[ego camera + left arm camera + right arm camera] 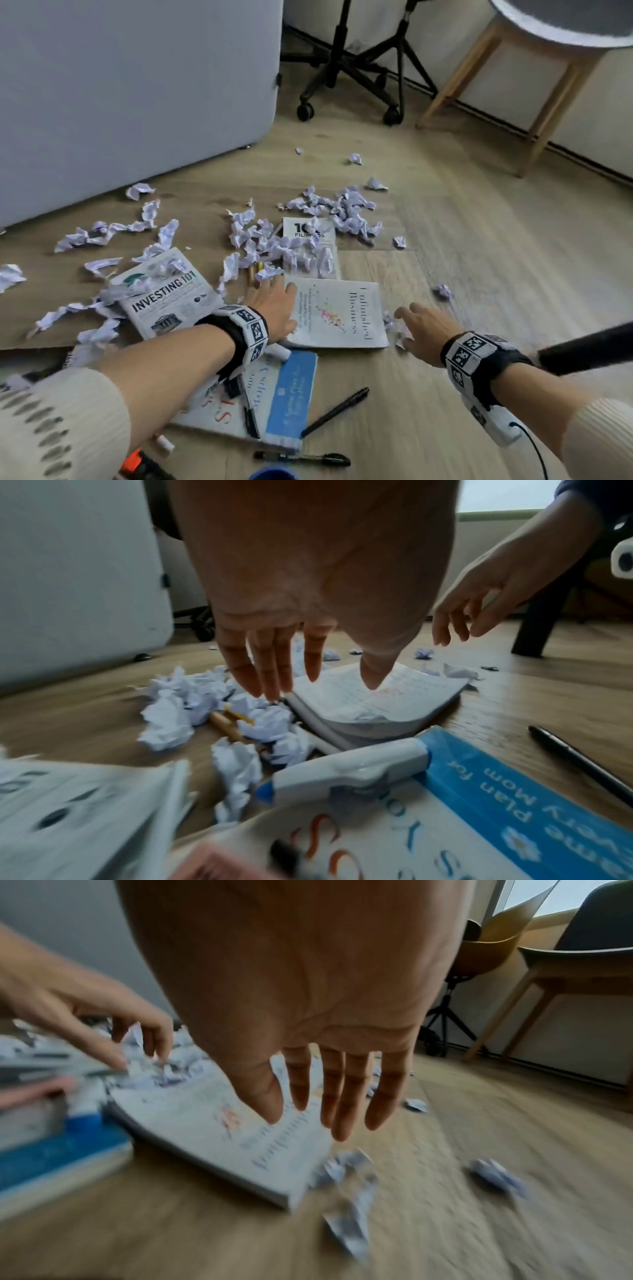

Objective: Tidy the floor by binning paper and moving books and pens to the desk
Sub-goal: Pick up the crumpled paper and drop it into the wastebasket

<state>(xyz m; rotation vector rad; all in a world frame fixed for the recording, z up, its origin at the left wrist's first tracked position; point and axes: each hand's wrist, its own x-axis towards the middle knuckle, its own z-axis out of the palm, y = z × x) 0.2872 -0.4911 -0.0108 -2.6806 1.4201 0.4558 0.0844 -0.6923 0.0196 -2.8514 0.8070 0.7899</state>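
A: How much has been tidied?
B: Little, it is judged: crumpled paper (pixel 301 246), books and pens (pixel 337 409) are strewn around the "Unfinished Business" book (pixel 337 313).
A: And the hands?
B: Nothing is held; the left hand (pixel 274 306) and right hand (pixel 423 327) are spread at its two sides

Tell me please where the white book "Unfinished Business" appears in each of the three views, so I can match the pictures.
Head: the book lies at centre, between the left hand and the right hand.
Left wrist: just below the fingertips, right of centre.
Right wrist: left of centre, under the thumb, blurred.
Shared landmark: the blue-banded book beside it.
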